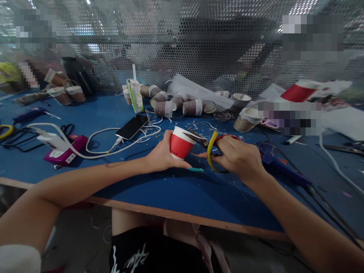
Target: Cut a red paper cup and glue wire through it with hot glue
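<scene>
My left hand point(162, 153) is wrapped round a red and white paper cup point(181, 145), holding it tilted above the blue table. The thumb, with a long teal nail, reaches out below the cup. In my right hand point(240, 153) is a pair of scissors point(212, 148) with yellow and red handles. Their dark blades point left and lie at the cup's white rim; whether they cut into it I cannot tell. Behind the cup, several twine-wrapped cups point(163, 109) lie on their sides.
On the left are a black phone point(131, 127), white cables and a purple power strip point(66, 149). A drink carton point(135, 96) with a straw stands behind. On the right lie a blue glue gun point(284, 165) and a twine-wrapped cup point(247, 119). A perforated metal screen point(176, 41) closes the back.
</scene>
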### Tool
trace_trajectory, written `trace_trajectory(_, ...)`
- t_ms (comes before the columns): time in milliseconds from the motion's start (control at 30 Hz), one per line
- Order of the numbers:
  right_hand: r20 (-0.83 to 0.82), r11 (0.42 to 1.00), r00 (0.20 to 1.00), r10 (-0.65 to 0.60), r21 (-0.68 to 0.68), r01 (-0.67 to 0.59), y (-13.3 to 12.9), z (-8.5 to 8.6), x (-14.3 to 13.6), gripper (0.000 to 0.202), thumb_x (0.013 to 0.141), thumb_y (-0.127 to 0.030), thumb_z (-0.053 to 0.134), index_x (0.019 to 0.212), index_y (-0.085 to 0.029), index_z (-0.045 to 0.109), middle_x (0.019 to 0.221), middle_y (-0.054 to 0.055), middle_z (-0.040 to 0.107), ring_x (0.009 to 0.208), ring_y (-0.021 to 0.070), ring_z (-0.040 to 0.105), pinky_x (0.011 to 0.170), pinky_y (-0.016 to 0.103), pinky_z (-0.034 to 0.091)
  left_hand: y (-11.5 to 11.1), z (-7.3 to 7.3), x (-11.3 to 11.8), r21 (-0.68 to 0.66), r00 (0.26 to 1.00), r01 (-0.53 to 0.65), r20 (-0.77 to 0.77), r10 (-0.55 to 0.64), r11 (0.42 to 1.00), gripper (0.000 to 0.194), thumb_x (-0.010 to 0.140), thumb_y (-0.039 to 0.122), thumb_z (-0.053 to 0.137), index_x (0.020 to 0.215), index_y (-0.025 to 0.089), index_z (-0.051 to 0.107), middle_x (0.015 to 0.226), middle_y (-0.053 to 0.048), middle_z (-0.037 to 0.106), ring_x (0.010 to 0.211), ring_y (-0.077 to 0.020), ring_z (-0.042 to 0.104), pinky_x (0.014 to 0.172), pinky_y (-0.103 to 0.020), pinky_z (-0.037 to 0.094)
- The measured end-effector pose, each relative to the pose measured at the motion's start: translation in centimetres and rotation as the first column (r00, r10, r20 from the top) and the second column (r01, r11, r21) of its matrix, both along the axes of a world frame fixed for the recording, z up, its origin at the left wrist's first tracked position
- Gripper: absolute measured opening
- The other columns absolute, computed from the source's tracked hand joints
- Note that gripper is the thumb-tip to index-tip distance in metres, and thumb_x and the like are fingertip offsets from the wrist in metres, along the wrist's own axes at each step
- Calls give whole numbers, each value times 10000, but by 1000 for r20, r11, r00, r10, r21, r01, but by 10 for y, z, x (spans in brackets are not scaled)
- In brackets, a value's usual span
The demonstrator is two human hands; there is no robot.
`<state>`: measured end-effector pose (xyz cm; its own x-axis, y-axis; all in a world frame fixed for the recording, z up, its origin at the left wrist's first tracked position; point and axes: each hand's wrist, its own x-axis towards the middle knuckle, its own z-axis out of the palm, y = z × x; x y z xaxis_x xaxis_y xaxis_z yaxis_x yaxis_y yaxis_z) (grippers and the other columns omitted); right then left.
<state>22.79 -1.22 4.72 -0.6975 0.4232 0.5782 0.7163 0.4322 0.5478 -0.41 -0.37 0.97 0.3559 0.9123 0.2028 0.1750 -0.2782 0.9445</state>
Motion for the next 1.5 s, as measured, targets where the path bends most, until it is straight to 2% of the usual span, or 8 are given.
trace_trajectory(300, -14, 991, 997, 81, 105, -79, -3, 2, -3, 437, 904, -465, 508, 633, -133, 592, 516, 15, 486, 488, 115, 448, 454, 252, 255, -1, -1, 0, 16, 1000, -16, 10, 16, 1000, 938, 411, 456, 892, 1118, 206, 329, 975, -58, 589, 829, -223, 605, 732, -397, 495)
trace_trajectory(533, -69, 997, 996, 59, 56, -56, -5, 2, -9, 459, 886, -524, 490, 641, -148, 589, 540, 35, 506, 543, 141, 491, 474, 240, 290, -5, 4, 1, 99, 999, -35, -22, 37, 995, 1008, 336, 512, 894, 1113, 201, 331, 1067, -108, 599, 957, -308, 625, 816, -461, 496)
trace_trajectory(733, -10, 983, 996, 91, 160, -88, -7, 3, -11, 450, 895, -484, 504, 633, -128, 588, 527, 32, 494, 514, 130, 467, 463, 237, 295, -6, 2, 2, 157, 999, -32, -22, 36, 987, 986, 364, 513, 888, 1110, 195, 326, 1077, -115, 599, 971, -307, 635, 814, -446, 520)
trace_trajectory(1033, 9, 984, 994, 113, 141, -113, -8, 5, -8, 427, 905, -437, 520, 621, -124, 584, 513, 11, 458, 488, 114, 418, 461, 251, 262, -5, 1, 1, 220, 992, -78, -76, 97, 972, 1005, 393, 503, 885, 1152, 187, 308, 1067, -112, 591, 965, -306, 644, 809, -447, 529)
trace_trajectory(1233, -50, 995, 995, 91, 30, -90, -8, 4, -8, 461, 904, -504, 484, 669, -127, 605, 557, 33, 503, 525, 124, 458, 467, 259, 250, -4, -3, 1, 306, 988, -98, -81, 129, 947, 1020, 396, 547, 871, 1182, 190, 328, 1123, -134, 571, 991, -311, 633, 814, -446, 530)
trace_trajectory(1500, -15, 990, 998, 63, 131, -60, -13, 4, -13, 513, 888, -562, 472, 672, -120, 619, 559, 51, 508, 555, 142, 483, 487, 249, 305, -11, -2, 1, 315, 976, -126, -128, 174, 941, 1046, 415, 577, 856, 1223, 187, 318, 1169, -154, 567, 1025, -333, 628, 840, -484, 529)
